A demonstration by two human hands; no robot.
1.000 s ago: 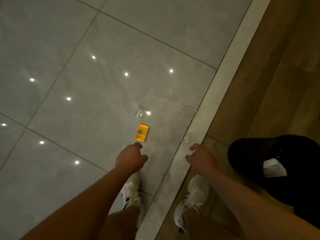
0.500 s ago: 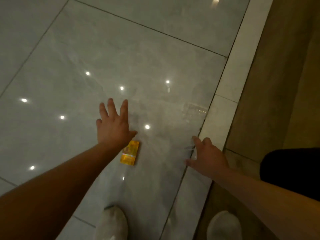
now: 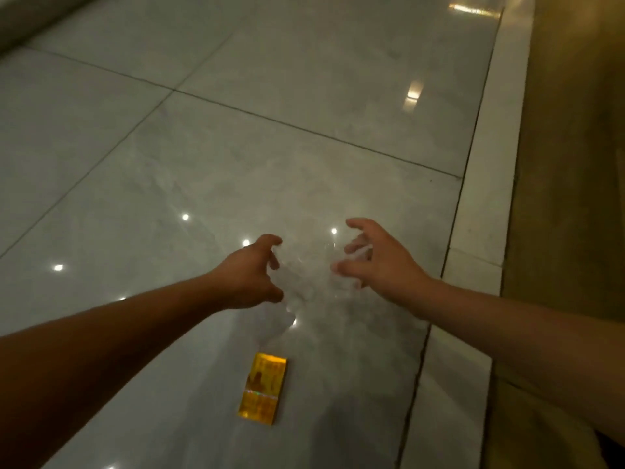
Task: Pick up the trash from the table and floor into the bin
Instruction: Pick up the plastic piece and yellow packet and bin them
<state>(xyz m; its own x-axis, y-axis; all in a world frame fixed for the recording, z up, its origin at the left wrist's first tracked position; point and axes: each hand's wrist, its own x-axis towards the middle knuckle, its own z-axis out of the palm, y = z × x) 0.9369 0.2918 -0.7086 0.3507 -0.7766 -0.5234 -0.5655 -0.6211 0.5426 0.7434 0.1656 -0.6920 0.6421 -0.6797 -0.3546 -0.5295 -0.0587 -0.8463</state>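
Note:
A small gold box (image 3: 263, 389) lies flat on the glossy grey floor tiles, close to me. Beyond it, a faint patch of clear crumpled film (image 3: 309, 279) seems to rest on the tile; it is hard to make out. My left hand (image 3: 252, 274) hovers at the film's left with its fingers curled and apart. At the film's right, my right hand (image 3: 378, 262) is spread like a claw. A pale glint shows at its fingertips, and I cannot tell what it is. No bin is in view.
A pale stone strip (image 3: 480, 231) runs along the right of the tiles, with a brown wooden surface (image 3: 568, 198) beyond it. Ceiling lights reflect as bright spots on the floor. A pale ledge (image 3: 30, 18) crosses the far left corner.
The view has moved forward, so the gold box now lies nearer than both hands. My hands have reached past it and drawn together. My feet have left the view.

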